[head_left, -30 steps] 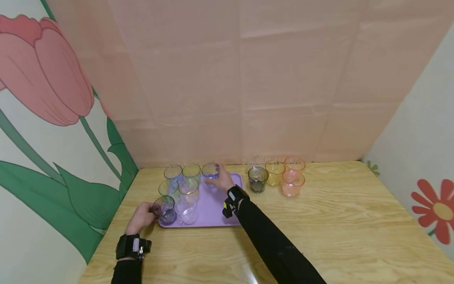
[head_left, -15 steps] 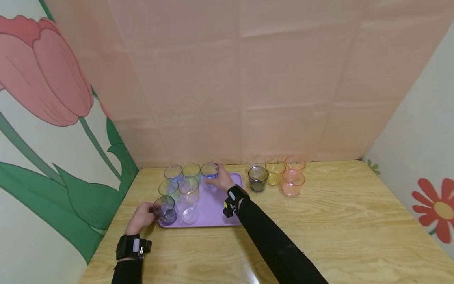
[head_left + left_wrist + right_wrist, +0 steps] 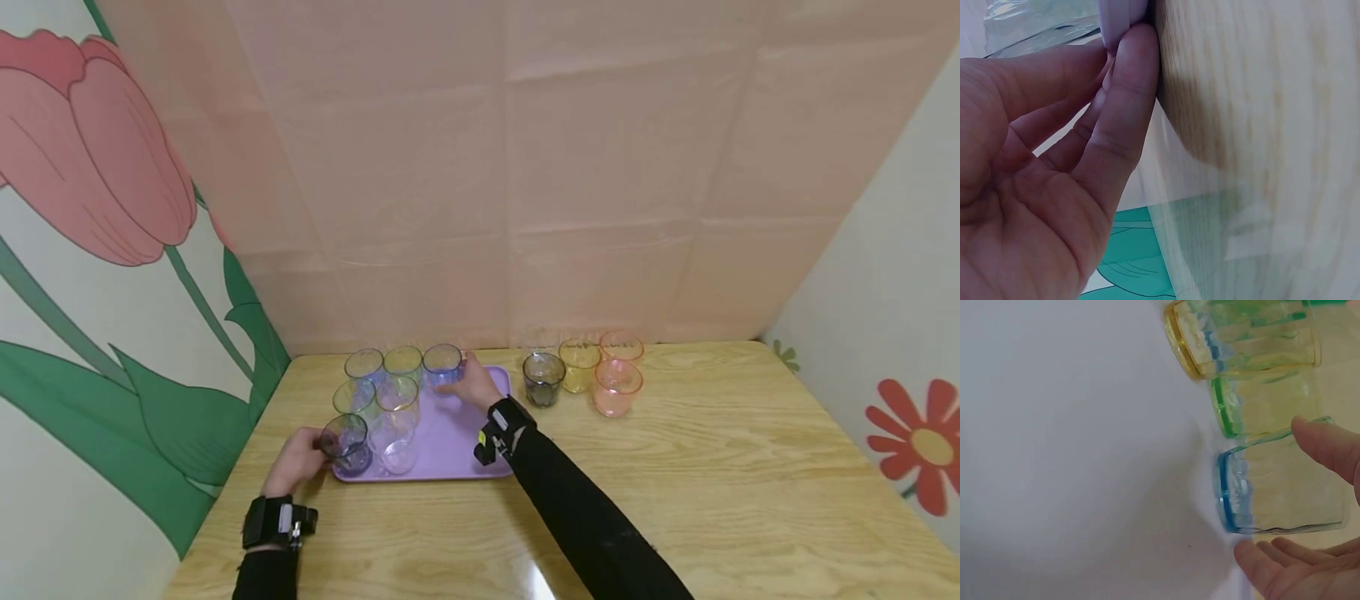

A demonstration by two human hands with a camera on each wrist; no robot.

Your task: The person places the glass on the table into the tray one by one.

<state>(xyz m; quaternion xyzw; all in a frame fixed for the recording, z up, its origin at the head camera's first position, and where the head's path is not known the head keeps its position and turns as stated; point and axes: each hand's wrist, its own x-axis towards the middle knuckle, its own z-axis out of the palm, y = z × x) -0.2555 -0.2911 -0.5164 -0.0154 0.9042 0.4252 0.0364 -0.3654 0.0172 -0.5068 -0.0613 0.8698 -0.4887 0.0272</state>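
Note:
A purple tray (image 3: 465,442) bears several tinted drinking glasses on its left and back. At its front left corner my left hand (image 3: 297,458) pinches the tray edge between thumb and fingers, as the left wrist view shows. Beside that hand stands a dark grey glass (image 3: 347,446). My right hand (image 3: 474,383) is at a blue glass (image 3: 1285,487) upright at the tray's back. Its fingers (image 3: 1266,565) are apart from the glass; the thumb (image 3: 1325,447) overlaps its side, and I cannot tell whether it touches. A green glass (image 3: 1266,406) and a yellow glass (image 3: 1254,344) stand alongside.
Right of the tray on the wooden table (image 3: 712,467) stand a dark glass (image 3: 543,383), a yellow glass (image 3: 580,367) and a pink glass (image 3: 617,392), with an orange-rimmed one (image 3: 622,343) behind. A pinkish sheet (image 3: 510,208) hangs along the table's back edge.
My right hand has loosened from the blue glass and shifted slightly right, while the glass stays at the tray's back. My left hand keeps its place at the tray corner.

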